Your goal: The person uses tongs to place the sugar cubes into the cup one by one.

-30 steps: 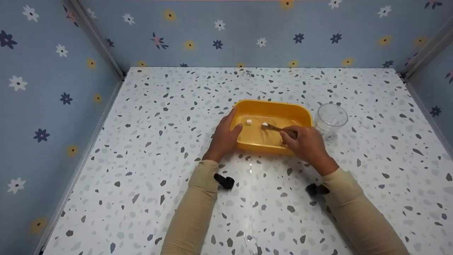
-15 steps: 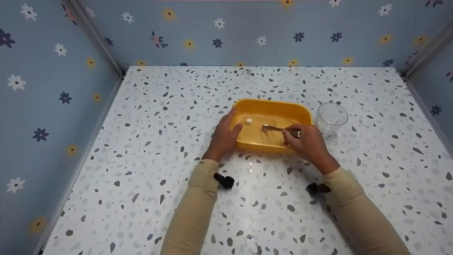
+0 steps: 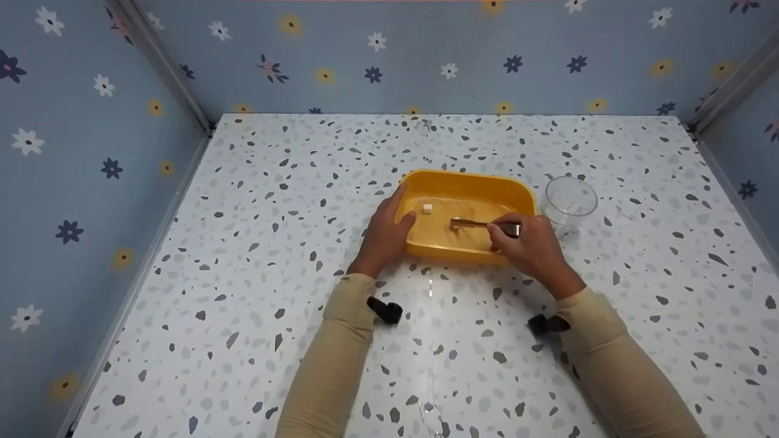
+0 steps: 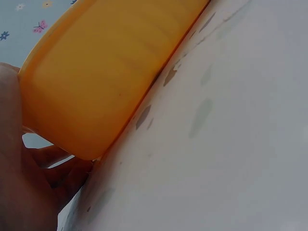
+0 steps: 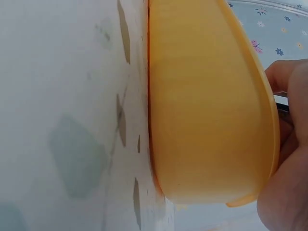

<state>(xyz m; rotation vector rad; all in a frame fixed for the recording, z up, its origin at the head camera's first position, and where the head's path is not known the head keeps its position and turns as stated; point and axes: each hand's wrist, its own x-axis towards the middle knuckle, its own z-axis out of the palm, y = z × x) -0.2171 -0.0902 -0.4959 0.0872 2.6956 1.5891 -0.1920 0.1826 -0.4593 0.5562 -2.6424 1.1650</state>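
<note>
Right fingers [image 3: 511,219] grip a slim tool [image 3: 478,223], partly hiding it.

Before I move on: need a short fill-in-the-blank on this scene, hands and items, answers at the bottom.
1. In the head view, the left hand grips the tub at its ____-hand end.
2. In the head view, the clear cup stands to the ____ of the tub.
3. The cube lying on the tub's floor, apart from the tweezers in the right hand, is coloured ____.

Missing words: left; right; white.
</note>
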